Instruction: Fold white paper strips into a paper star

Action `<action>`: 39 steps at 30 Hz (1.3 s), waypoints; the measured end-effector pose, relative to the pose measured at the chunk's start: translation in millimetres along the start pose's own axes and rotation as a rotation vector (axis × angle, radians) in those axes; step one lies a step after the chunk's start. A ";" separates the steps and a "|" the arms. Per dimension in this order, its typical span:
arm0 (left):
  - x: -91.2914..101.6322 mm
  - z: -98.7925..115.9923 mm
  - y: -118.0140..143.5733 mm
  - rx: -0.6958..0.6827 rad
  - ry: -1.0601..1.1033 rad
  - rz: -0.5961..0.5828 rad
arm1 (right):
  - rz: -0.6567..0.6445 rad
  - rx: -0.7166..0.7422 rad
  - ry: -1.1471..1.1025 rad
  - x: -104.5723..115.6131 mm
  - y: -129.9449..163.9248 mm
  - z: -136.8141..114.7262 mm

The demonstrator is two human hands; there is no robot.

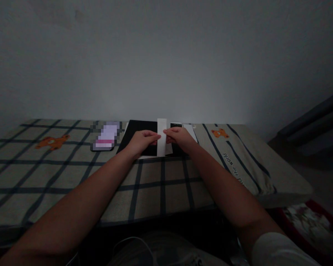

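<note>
White paper strip (161, 137) stands upright, long axis running away from the person, pinched between left hand (142, 141) and right hand (180, 137) from opposite edges, above black sheet (137, 133).

Phone (106, 136) screen pixelated, unreadable; black sheet (138, 133) partly hidden behind hands.

Hands: two, the left hand (141, 142) and the right hand (180, 137), both pinching one strip.
White paper strips: one white paper strip (161, 136), upright between the fingertips.
Black sheets: one black sheet (140, 129), flat under the hands.
White sheets: one white sheet (191, 131), partly showing at the right of the black one.
Phones: one phone (107, 136), screen lit.
Bear prints: two, one bear print (52, 141) on the left and another bear print (219, 133) on the right.
Checked cloths: one checked cloth (161, 184).
</note>
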State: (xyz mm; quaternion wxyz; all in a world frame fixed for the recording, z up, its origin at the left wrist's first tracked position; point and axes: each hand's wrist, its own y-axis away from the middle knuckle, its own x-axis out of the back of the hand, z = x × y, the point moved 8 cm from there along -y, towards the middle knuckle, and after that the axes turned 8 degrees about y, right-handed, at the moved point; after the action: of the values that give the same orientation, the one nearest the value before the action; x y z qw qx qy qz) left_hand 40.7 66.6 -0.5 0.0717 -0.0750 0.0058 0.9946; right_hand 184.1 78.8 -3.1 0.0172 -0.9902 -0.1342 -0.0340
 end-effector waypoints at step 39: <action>5.3 2.6 -2.0 -0.057 -0.045 0.022 | -0.044 -0.048 -0.004 -5.7 1.7 3.3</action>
State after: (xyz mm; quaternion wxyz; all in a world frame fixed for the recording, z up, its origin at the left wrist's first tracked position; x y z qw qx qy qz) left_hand 35.3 69.4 1.3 0.0589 -0.0548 -0.0233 0.9965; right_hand 179.3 75.8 -6.9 -0.0076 -0.9872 -0.1551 -0.0359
